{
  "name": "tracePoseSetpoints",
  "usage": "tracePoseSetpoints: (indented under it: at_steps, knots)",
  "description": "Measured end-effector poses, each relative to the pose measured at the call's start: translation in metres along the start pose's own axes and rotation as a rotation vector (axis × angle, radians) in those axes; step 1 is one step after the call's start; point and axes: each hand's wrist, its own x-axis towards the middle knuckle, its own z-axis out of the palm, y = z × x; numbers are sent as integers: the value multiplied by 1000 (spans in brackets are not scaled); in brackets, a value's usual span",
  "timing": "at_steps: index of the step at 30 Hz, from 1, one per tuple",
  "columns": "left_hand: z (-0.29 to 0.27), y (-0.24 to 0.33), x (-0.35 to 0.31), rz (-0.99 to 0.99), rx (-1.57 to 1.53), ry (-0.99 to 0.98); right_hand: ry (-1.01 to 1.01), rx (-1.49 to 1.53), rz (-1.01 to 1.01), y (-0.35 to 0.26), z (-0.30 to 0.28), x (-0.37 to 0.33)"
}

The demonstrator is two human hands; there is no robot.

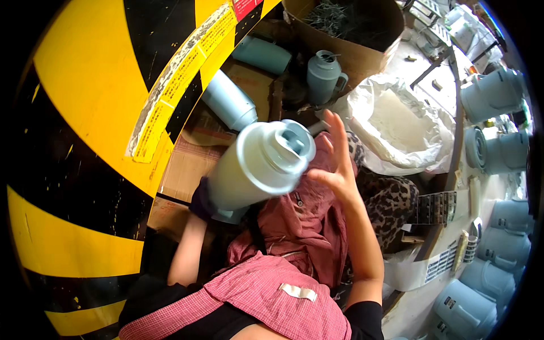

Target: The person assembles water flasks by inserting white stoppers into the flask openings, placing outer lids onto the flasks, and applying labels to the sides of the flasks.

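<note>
A pale blue vacuum flask (243,170) is held tilted in front of me, its open neck toward the upper right. My left hand (201,201), in a dark glove, grips the flask low on its left side; most of its fingers are hidden behind the body. My right hand (335,164) is bare and open beside the neck, fingers spread, apparently holding nothing. Just beyond the neck lies another pale blue flask (229,102), on its side over cardboard. Farther back are a lying blue-green flask (262,55) and an upright flask with a handle (324,78).
A yellow-and-black striped machine panel (85,130) rises close on my left. Right of my hand sits a white plastic bag (391,158), with a cardboard box (362,51) of small pieces behind it. Several pale blue jugs (464,309) line the bench at right.
</note>
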Motion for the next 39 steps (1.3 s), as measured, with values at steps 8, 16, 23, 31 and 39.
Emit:
tracePoseSetpoints:
  at_steps: [8, 16, 23, 31, 39]
  knots:
    - [144, 175, 90, 518, 92, -184, 273, -61, -240, -166, -2, -24]
    - [207, 299, 14, 1241, 681, -215, -7, -917, -318, -209, 7, -66]
    - [198, 350, 42, 1214, 377, -1048, 3, -1460, -980, -232, 12, -60]
    - [215, 322, 47, 1041, 253, -1233, -334, -1220, -937, -228, 25, -39]
    - [222, 337, 51, 1087, 340, -1177, -389, -1252, -1153, -229, -1, -25]
